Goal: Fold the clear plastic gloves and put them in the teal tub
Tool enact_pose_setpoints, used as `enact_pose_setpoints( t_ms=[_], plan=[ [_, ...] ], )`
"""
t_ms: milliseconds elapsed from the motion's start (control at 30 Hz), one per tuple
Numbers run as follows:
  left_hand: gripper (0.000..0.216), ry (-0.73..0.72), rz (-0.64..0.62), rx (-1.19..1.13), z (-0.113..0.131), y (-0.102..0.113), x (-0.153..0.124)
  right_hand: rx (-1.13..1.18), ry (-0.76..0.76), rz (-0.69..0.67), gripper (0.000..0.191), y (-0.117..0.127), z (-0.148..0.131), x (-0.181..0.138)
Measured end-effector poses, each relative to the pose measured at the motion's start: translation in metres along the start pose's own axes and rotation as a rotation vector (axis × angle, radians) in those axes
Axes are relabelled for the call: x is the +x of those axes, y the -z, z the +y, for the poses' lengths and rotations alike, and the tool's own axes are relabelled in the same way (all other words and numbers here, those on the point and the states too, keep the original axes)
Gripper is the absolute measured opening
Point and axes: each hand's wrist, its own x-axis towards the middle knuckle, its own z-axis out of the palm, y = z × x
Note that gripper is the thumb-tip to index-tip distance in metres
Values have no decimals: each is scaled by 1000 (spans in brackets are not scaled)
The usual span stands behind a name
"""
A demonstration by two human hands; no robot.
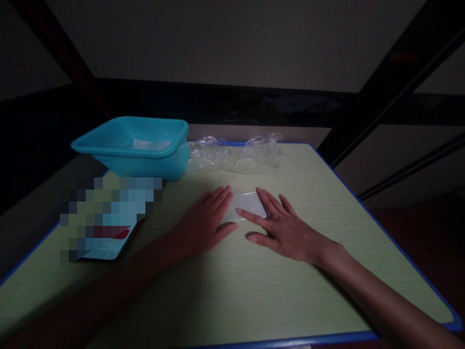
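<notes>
A flat white rectangular piece in clear plastic film (247,201) lies on the table between my hands. My left hand (203,220) rests flat over its left end, fingers stretched out and thumb apart. Across the right end lies my right hand (290,230), its fingers spread and the index finger pressing on the film near the middle. Neither hand grips anything. What the white piece is, I cannot make out. Crumpled clear plastic bags (256,157) lie just beyond my hands.
A turquoise plastic basin (152,165) stands at the back left of the table with something white inside. In front of it lies a flat light-coloured item (103,252), mostly blurred out. The pale wood-grain table (232,300) has a blue edge. Dark framed panels stand behind.
</notes>
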Motion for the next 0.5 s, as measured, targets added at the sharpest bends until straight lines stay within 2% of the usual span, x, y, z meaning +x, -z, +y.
enact_pose_setpoints(
  t_ms=[267,367,500],
  plan=[
    [64,11,16,4,1,-3,-1,-17,-33,0,62,0,-1,0],
    [65,15,13,-7,1,-2,-1,-29,-60,11,73,-1,-2,0],
    [66,27,95,-66,2,-2,0,-38,-81,22,91,-4,-1,0]
  ],
)
